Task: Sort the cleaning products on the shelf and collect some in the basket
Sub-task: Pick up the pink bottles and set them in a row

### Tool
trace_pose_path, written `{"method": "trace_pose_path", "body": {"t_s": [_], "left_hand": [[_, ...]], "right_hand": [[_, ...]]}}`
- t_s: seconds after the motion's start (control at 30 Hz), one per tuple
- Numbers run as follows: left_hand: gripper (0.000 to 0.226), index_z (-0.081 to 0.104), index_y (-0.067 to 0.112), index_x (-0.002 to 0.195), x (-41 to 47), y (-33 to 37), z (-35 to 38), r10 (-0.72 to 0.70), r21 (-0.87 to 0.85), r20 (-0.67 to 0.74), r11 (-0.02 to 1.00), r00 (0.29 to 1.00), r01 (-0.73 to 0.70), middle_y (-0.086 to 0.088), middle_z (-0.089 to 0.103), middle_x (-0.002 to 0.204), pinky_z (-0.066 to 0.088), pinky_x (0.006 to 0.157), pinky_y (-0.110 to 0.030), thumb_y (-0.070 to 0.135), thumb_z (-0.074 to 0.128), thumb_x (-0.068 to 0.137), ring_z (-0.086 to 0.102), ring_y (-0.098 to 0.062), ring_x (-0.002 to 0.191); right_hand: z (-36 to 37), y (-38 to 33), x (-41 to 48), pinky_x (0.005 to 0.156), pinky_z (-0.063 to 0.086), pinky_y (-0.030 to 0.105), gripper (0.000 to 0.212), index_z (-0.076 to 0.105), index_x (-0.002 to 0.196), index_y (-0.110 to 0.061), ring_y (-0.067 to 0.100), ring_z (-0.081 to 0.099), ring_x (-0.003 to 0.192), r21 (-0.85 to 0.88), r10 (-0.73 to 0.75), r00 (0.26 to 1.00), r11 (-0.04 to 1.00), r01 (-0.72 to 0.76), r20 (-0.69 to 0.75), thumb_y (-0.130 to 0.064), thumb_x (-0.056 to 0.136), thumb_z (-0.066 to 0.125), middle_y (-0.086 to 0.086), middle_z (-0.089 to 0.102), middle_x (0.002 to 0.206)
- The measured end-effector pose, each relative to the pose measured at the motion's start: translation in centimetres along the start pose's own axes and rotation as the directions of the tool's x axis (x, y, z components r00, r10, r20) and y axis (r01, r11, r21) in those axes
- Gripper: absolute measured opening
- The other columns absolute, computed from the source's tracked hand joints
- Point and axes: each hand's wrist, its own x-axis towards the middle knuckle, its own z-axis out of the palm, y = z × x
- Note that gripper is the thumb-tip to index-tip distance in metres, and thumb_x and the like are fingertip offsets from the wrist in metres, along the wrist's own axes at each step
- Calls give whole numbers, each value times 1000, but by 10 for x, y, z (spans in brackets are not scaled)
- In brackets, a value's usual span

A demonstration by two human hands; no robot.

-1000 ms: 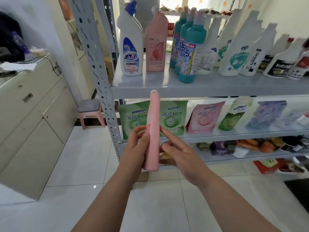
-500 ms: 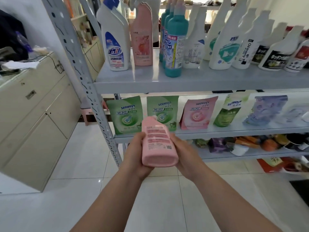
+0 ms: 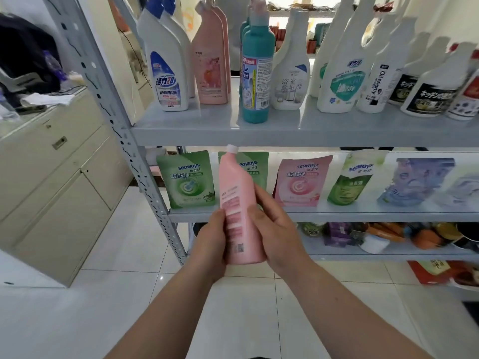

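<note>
Grips are both clamped on the pink bottle (image 3: 237, 203), which is held upright over the floor in front of the rack: the left grip (image 3: 211, 244) is curled round its lower left side, the right grip (image 3: 278, 237) round its right. Smooth, stiff plastic is judged slippery, and weighty if full, so the broad lower body is better taken than the thin neck. Farther off, the upper shelf (image 3: 311, 137) edge is seen just above the cap, and bare board is left before the matching bottles (image 3: 212, 66). No basket is seen
</note>
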Motion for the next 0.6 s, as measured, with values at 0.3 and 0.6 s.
{"method": "trace_pose_path", "body": {"t_s": [0.3,0.6], "left_hand": [[52,75,15,96,-22,-2,-9,-230,-200,610,881,758,429,-10,56,67,58,51,-34,35,99,55,57,-22,49],[75,53,13,145,-8,7,-50,-351,73,772,877,530,475,-22,61,129,51,93,-67,66,55,92,62,-47,113]], "right_hand": [[2,-13,-3,64,54,16,68,59,123,-45,3,73,77,-184,184,978,969,-165,94,-70,63,79,-14,77,97],[14,-14,-11,73,66,41,88,42,130,-52,13,77,92,-154,32,997,987,-43,-70,-44,59,93,-11,78,107]]}}
